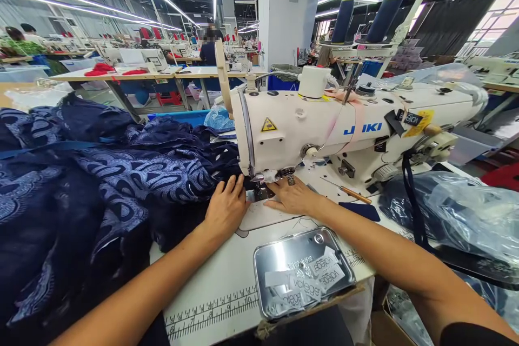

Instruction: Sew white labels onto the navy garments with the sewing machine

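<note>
Dark navy fabric with a pale blue paisley print (pixel 146 167) is heaped on the left and runs to the needle area of a white sewing machine (pixel 270 132). My left hand (pixel 227 206) lies on the fabric's edge beside the presser foot, palm down, fingers stretched forward and slightly apart. On the other side of the foot, my right hand (pixel 294 196) rests low over the metal needle plate (pixel 259 193). Its thumb and forefinger point left with a gap between them. Part of its other fingers is hidden behind the machine's thread tension parts.
In front lies a metal tray lid (pixel 263 259) with several white labels. An awl with a wooden handle (pixel 356 195) and a small navy fabric piece (pixel 359 211) lie right of my right hand. Clear plastic bags (pixel 458 211) fill the right side. Two navy thread cones (pixel 344 19) stand above.
</note>
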`<state>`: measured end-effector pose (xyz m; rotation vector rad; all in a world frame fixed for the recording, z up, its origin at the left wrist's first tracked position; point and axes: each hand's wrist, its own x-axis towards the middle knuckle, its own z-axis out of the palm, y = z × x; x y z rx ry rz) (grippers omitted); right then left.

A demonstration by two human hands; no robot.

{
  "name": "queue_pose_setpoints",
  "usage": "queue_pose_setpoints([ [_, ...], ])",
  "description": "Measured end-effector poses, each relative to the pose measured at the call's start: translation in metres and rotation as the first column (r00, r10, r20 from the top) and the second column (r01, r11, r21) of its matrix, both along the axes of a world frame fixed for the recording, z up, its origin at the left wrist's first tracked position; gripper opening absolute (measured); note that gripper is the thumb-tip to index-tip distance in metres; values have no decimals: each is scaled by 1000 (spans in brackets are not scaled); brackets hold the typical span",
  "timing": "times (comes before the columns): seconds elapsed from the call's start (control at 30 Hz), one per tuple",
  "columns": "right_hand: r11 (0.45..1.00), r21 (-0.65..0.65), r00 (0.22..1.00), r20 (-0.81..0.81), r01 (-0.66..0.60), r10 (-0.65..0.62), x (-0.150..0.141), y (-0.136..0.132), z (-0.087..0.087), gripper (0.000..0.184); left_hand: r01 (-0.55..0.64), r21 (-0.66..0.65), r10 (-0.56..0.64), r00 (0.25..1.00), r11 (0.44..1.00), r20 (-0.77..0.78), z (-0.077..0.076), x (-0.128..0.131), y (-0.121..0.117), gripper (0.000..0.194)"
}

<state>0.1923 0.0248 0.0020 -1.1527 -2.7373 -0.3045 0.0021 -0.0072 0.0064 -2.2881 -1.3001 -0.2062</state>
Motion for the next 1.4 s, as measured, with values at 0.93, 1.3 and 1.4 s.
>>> queue_pose_setpoints([
  [0.93, 975, 12, 967, 127, -222, 219, 9, -14, 4, 14, -39, -139, 37, 999, 989, -17, 8, -4, 22, 28],
  [1.3, 987, 32, 976, 155, -157, 150, -4, -23, 5, 16, -41, -166, 48, 998, 985, 34, 6, -3, 28, 28],
  [1.4, 989, 38, 978, 159, -140, 132, -9, -24, 3, 16, -35, -172, 45, 998, 984, 52, 5, -3, 32, 27],
])
